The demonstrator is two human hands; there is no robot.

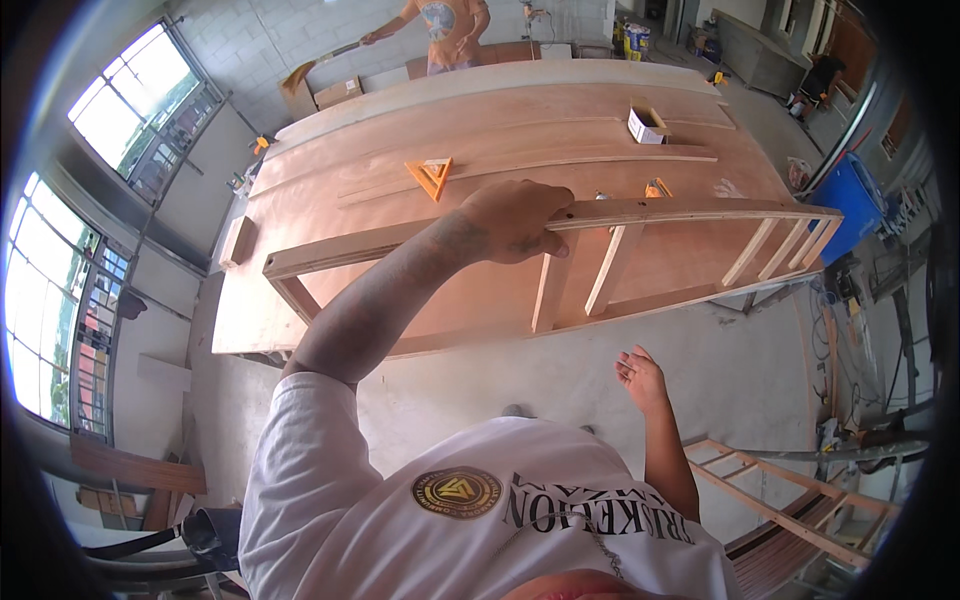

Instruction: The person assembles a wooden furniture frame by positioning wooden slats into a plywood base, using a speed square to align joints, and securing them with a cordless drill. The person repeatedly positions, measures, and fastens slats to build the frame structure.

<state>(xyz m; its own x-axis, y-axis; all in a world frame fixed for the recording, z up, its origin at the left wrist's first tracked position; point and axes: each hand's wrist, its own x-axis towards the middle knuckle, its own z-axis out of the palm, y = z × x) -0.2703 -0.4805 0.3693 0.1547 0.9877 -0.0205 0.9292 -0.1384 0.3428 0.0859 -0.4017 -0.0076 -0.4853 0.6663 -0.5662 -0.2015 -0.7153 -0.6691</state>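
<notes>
A long wooden frame (690,208) with several crosspieces stands on edge along the near side of a big plywood-topped table (380,130). My left hand (515,220) is closed over its upper rail, near the middle, with the fingers on the far side out of sight. Lower and to the right, my right hand (640,375) hangs in the air in front of the table, its fingers loosely apart and nothing in them. Beyond the frame lie an orange triangular speed square (430,178) and a small yellow-orange tool (656,188), partly hidden behind the rail.
On the tabletop are a small open box (648,125), a wood block (237,242) and thin wood strips (560,158). A blue drum (850,210) stands at the right end. Another slatted wooden frame (790,510) leans at lower right. Across the table, a person (445,35) holds a broom (315,65).
</notes>
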